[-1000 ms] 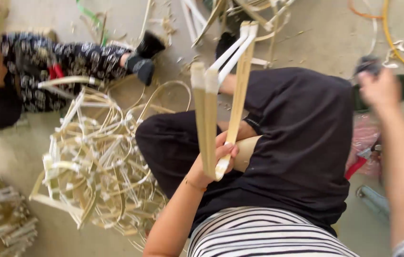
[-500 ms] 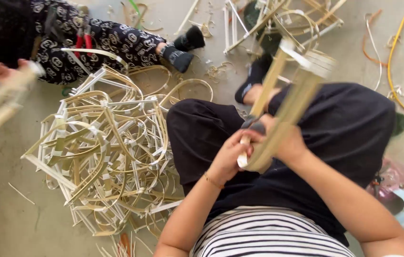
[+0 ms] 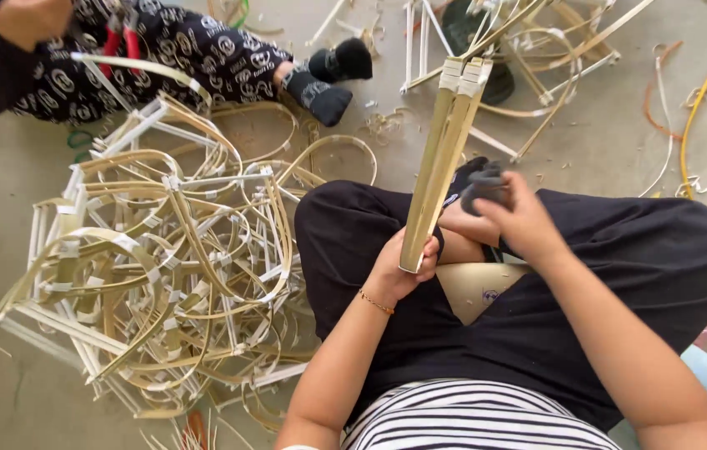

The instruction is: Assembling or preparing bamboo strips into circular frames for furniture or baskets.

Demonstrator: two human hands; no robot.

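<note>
— Gripping OK?
— Yep, my left hand (image 3: 399, 271) is clamping the bamboo strip bundle (image 3: 445, 158) at its base, over my lap. Right hand (image 3: 516, 221) is closing on a dark cloth (image 3: 483, 185) beside it.
— Risk?
— Strips could be splaying & slipping w/ only one hand holding.

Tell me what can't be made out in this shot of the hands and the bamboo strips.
- Head view: the lower end of the bundle of bamboo strips is covered by the left hand.
- What the right hand touches: its fingers sit against a dark sock, so its grip is unclear.
- The tan piece in the lap is partly hidden by the arms.
- The other person is cut off by the top edge.
</note>
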